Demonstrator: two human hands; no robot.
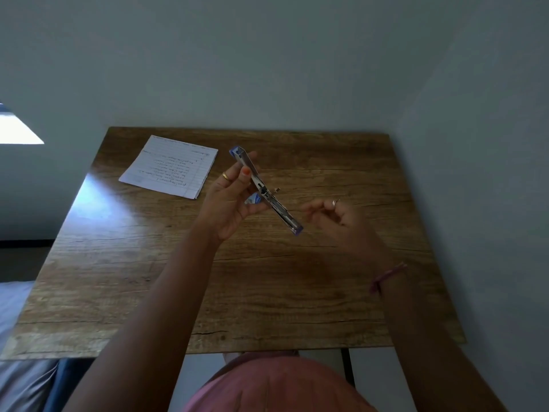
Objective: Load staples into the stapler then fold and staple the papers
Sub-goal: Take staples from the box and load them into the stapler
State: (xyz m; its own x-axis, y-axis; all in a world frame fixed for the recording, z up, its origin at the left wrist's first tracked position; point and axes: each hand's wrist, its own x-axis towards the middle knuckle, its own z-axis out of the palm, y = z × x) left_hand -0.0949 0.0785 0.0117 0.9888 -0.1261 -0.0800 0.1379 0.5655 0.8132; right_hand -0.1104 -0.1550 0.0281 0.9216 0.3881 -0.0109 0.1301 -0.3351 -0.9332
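A blue and silver stapler (265, 190) is swung fully open into one long strip, held up over the table. My left hand (230, 200) grips its upper half between thumb and fingers. A small blue-and-white staple box (254, 200) shows just under that hand, partly hidden. My right hand (335, 214) hovers to the right of the stapler's lower end, blurred, fingers loosely curled; whether it pinches any staples cannot be made out. A stack of lined, handwritten papers (169, 166) lies flat at the far left of the table.
The wooden table (267, 278) stands against a grey wall at the back and right. A bright window patch (17, 129) is at the left. A grey bed edge (15, 307) lies at the lower left.
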